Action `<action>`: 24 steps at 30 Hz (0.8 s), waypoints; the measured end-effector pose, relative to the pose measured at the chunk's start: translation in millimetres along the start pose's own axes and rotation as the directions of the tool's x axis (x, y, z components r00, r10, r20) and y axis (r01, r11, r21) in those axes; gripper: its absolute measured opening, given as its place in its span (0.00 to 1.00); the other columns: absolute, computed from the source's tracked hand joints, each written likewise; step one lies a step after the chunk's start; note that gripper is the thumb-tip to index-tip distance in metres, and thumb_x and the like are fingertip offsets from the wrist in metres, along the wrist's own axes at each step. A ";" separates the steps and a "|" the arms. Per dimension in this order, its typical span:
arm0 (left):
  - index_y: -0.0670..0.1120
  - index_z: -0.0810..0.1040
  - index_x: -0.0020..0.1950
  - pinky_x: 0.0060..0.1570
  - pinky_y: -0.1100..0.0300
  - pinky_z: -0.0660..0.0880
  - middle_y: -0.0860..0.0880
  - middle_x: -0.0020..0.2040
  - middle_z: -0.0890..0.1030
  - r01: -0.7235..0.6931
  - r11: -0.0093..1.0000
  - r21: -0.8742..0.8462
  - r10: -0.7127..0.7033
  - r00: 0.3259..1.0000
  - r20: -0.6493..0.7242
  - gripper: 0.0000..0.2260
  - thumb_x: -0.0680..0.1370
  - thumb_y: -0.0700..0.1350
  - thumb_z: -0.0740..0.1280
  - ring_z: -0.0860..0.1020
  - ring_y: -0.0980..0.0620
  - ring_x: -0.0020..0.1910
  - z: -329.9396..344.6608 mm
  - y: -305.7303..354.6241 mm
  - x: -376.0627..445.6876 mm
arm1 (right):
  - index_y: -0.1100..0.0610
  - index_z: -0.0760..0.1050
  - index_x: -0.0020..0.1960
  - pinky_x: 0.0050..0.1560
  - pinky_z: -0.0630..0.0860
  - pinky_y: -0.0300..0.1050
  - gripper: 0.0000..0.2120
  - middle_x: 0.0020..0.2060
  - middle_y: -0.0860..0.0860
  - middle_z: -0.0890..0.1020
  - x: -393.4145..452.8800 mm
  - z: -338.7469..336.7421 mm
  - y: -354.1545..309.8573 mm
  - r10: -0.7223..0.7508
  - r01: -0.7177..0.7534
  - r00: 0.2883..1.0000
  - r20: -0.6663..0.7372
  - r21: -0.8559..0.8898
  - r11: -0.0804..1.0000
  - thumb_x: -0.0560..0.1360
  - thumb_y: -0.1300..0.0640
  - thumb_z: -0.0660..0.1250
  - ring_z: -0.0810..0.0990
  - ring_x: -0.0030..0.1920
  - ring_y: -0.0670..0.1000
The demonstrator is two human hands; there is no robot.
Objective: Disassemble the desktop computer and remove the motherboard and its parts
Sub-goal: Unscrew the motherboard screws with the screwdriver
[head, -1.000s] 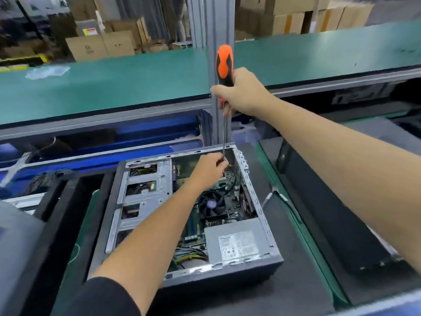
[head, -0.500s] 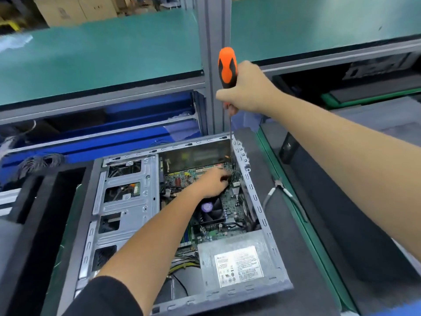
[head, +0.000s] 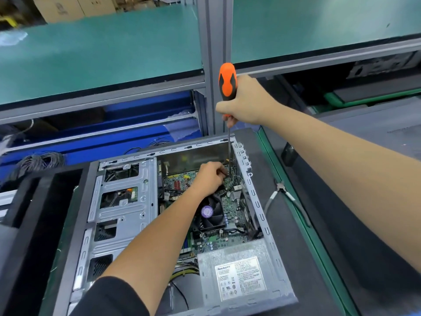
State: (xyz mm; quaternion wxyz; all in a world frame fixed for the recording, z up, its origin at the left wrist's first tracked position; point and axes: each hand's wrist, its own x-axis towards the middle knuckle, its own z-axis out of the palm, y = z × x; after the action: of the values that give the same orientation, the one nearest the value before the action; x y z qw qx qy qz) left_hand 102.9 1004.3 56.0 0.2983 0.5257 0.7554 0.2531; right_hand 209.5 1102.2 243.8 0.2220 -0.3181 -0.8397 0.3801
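An open desktop case (head: 262, 202) lies on its side on a dark mat. Inside are the green motherboard (head: 230, 207), a black CPU fan (head: 210, 213), a silver power supply (head: 241, 273) and a metal drive cage (head: 123, 201). My right hand (head: 248, 101) grips the orange-and-black handle of a long screwdriver (head: 226, 84); its shaft runs straight down into the case's far right corner. My left hand (head: 208, 176) reaches into the case with its fingers curled at the shaft's tip, over the board. What those fingers pinch is hidden.
Pliers (head: 284, 192) lie on the mat right of the case. A grey upright post (head: 214, 53) and a green shelf (head: 102, 53) stand behind it. Blue bins (head: 148, 131) and a coil of black wires (head: 43, 159) are at the back left. Cardboard boxes (head: 66, 8) stand far behind.
My head has tilted down and moved closer, so the case fills more of the view. The screwdriver has come a little lower into the far right corner; my left hand stays at its tip.
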 end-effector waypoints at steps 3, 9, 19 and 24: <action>0.44 0.83 0.49 0.49 0.56 0.78 0.44 0.45 0.83 -0.016 0.999 0.050 0.019 0.998 -0.063 0.04 0.76 0.39 0.69 0.79 0.50 0.41 5.5 0.9 6.1 | 0.58 0.64 0.29 0.28 0.78 0.41 0.13 0.28 0.61 0.82 -3.0 -2.1 4.9 0.016 -0.017 1.000 -0.002 -0.021 1.000 0.68 0.64 0.66 0.84 0.28 0.54; 0.45 0.83 0.56 0.50 0.55 0.75 0.43 0.53 0.82 -0.071 0.958 0.276 0.048 0.995 0.088 0.10 0.75 0.40 0.69 0.79 0.42 0.50 13.7 5.2 14.5 | 0.63 0.73 0.36 0.30 0.80 0.44 0.05 0.30 0.62 0.82 -7.3 -5.6 6.5 0.018 -0.018 1.000 0.007 -0.018 1.000 0.69 0.64 0.66 0.83 0.27 0.52; 0.41 0.81 0.53 0.41 0.55 0.69 0.40 0.51 0.81 -0.050 0.904 0.424 0.028 0.998 0.060 0.09 0.76 0.43 0.68 0.78 0.40 0.48 18.4 10.3 19.0 | 0.66 0.73 0.35 0.33 0.81 0.46 0.06 0.30 0.62 0.82 -5.0 -6.6 8.8 0.009 -0.009 1.000 0.019 0.002 1.000 0.69 0.63 0.66 0.83 0.27 0.52; 0.43 0.81 0.52 0.40 0.55 0.69 0.42 0.49 0.81 -0.065 0.923 0.380 0.037 0.996 0.079 0.07 0.75 0.41 0.68 0.78 0.40 0.47 18.4 10.8 17.0 | 0.60 0.70 0.29 0.29 0.80 0.40 0.11 0.27 0.57 0.82 -5.4 -8.2 6.2 -0.005 0.004 0.999 0.051 0.014 1.000 0.69 0.64 0.66 0.83 0.27 0.52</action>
State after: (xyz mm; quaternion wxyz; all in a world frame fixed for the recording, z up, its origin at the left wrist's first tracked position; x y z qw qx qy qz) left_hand 118.5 1025.1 47.7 0.2096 0.6019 0.7653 0.0900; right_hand 220.6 1105.6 243.3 0.2034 -0.3047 -0.8432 0.3933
